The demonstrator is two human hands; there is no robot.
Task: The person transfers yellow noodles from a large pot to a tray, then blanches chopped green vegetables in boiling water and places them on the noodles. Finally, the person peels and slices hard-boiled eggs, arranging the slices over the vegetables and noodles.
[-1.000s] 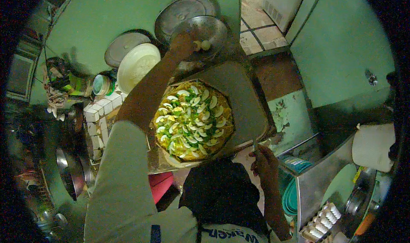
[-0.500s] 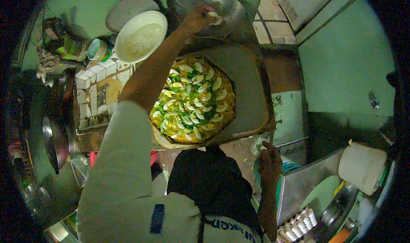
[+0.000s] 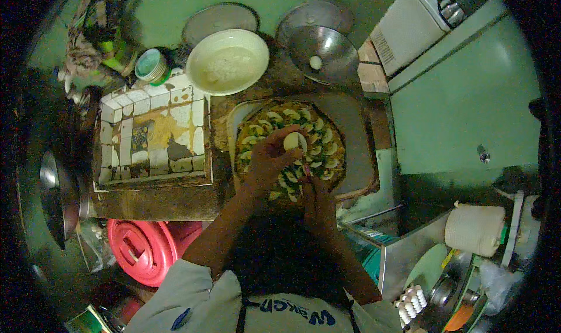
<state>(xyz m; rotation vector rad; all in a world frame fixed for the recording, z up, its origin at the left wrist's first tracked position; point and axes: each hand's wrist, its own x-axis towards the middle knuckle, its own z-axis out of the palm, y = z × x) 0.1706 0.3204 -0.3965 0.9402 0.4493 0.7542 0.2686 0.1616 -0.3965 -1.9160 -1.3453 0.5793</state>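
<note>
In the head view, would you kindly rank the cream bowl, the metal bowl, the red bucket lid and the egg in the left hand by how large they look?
1. Cream bowl and red bucket lid: look alike, and the lid is partly hidden, so no ranking between them.
2. Metal bowl, slightly smaller.
3. Egg held in the left hand, by far the smallest.

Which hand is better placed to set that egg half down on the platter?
Left. The left hand holds the egg half right above the platter of egg slices. The right hand sits at the near rim, apparently without an egg.
</note>
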